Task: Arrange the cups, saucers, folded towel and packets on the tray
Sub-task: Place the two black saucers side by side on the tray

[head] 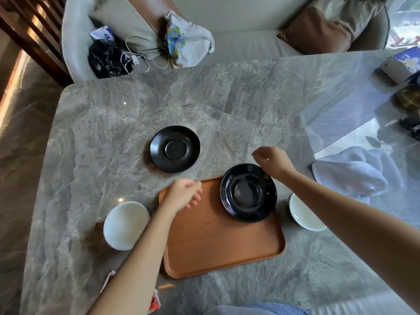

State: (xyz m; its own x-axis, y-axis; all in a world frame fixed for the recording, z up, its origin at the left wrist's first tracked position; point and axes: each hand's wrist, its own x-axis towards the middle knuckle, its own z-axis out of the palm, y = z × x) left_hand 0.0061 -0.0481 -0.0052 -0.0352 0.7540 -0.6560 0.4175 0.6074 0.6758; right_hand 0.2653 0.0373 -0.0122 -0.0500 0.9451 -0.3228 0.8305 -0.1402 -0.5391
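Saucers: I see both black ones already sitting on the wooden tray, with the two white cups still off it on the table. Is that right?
Not quite. Only one black saucer is on the wooden tray, at its far right corner. The other saucer lies on the table beyond the tray, as the head view shows. The two white cups are indeed still off the tray on the table.

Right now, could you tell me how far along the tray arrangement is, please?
Barely started. One black saucer sits on the tray's far right corner. Both hands are empty: left hand, right hand. Still on the table: the other saucer, two white cups, the unfolded towel and the packets.
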